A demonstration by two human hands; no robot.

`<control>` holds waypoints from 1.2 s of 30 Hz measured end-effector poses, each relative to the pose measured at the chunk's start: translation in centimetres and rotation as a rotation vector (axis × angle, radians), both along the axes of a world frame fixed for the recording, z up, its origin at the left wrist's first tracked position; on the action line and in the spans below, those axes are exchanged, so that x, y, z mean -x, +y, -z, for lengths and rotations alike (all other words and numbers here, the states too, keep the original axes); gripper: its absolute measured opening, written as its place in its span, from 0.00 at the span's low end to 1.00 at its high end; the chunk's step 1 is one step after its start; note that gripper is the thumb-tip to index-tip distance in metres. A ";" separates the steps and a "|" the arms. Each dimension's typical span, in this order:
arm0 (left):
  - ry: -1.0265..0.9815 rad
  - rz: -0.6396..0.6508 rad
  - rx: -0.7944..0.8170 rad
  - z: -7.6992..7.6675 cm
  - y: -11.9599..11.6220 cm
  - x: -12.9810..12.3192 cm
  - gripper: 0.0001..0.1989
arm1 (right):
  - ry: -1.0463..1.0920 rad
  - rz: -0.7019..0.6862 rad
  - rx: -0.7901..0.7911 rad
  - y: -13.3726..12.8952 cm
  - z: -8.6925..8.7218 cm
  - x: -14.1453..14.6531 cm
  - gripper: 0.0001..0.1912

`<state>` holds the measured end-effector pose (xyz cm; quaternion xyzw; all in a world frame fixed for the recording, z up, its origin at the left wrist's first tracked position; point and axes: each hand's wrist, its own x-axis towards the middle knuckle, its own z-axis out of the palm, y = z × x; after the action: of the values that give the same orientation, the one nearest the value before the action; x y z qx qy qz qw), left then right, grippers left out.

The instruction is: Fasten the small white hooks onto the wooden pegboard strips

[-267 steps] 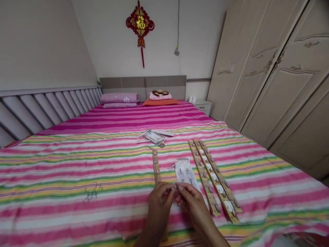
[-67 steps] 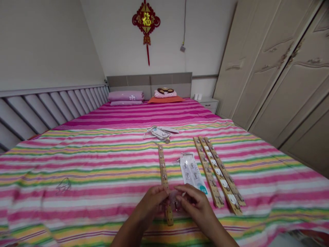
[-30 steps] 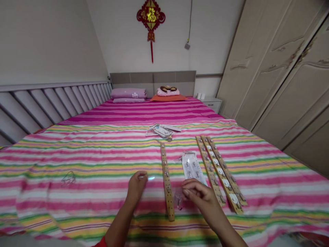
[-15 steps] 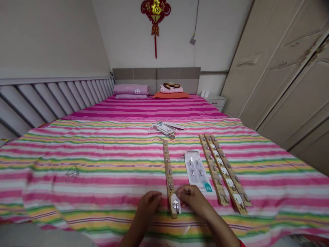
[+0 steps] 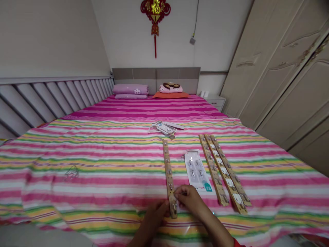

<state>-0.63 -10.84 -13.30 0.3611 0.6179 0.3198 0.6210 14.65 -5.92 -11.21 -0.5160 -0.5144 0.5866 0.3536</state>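
Note:
A narrow wooden strip (image 5: 168, 171) with a row of metal hooks lies on the striped bedspread. At its near end is a hook on a clear piece (image 5: 174, 207). My left hand (image 5: 155, 214) is at the strip's left edge, fingers curled, blurred; what they pinch cannot be made out. My right hand (image 5: 187, 197) is on the right, thumb and forefinger pinched beside the near hook, their contents too small to tell. Right of the strip lies a white card (image 5: 197, 171) with several hooks and a teal corner.
Three wooden strips with hooks (image 5: 223, 171) lie side by side at the right. A pile of packaging (image 5: 166, 128) sits farther back. A thin clear scrap (image 5: 71, 172) rests at the left. Folded bedding (image 5: 131, 90) stands by the headboard (image 5: 177, 73).
My left hand has moved right, up to the strip. The white backing seen around the near hook is no longer visible there. My right hand has shifted slightly left.

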 end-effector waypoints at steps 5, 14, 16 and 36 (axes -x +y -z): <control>0.089 0.033 -0.004 -0.1 0.4 -0.7 0.20 | -0.069 0.004 -0.047 0.0 0.2 0.1 0.05; 0.176 0.024 -0.110 0.0 1.0 -1.3 0.20 | -0.227 0.035 -0.182 -0.2 0.6 0.1 0.06; 0.180 0.024 -0.131 -0.2 1.0 -1.4 0.19 | -0.261 0.045 -0.210 -0.3 0.5 0.2 0.07; 0.230 0.040 -0.201 0.3 1.5 -1.3 0.18 | -0.455 0.082 -0.313 -0.7 0.4 0.5 0.09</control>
<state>0.66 -9.37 -13.56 0.4680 0.6426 0.3238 0.5131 14.13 -6.62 -11.62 -0.5938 -0.6436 0.3543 0.3280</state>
